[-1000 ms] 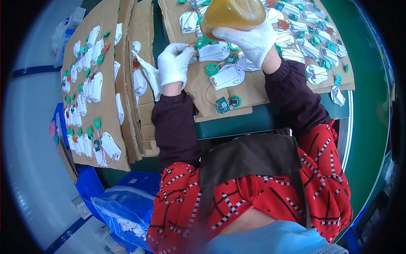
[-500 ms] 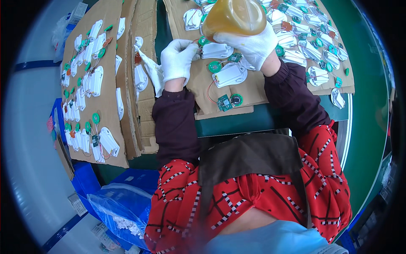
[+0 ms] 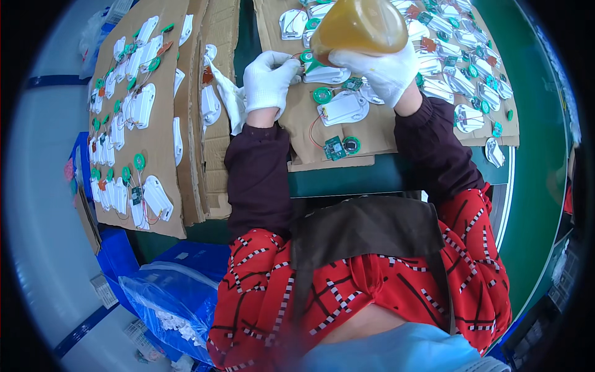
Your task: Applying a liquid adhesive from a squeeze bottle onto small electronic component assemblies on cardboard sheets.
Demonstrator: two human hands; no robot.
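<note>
My right hand (image 3: 387, 71), in a white glove, grips a squeeze bottle (image 3: 365, 28) of amber liquid, held tilted over the cardboard. The bottle's tip is hard to make out. Under it lies a white plastic housing (image 3: 328, 75) with a green round part (image 3: 306, 56) and thin wires at its end. My gloved left hand (image 3: 268, 84) is closed in a pinch beside that end; what lies between the fingertips is hidden. Nearer me rests another white housing (image 3: 344, 108), wired to a green round disc (image 3: 322, 95) and a small green circuit board (image 3: 334, 148).
Several similar wired housings cover the cardboard sheet (image 3: 372, 155) and another sheet (image 3: 167, 111) at left. A white cloth (image 3: 230, 96) lies left of my left hand. A blue bin (image 3: 192, 257) with a plastic bag (image 3: 167, 304) stands lower left. The green tabletop (image 3: 539, 155) shows at right.
The view has shifted slightly, and both hands with the bottle appear a little farther right. My right hand still grips the bottle, and my left hand keeps its pinch by the housing's end.
</note>
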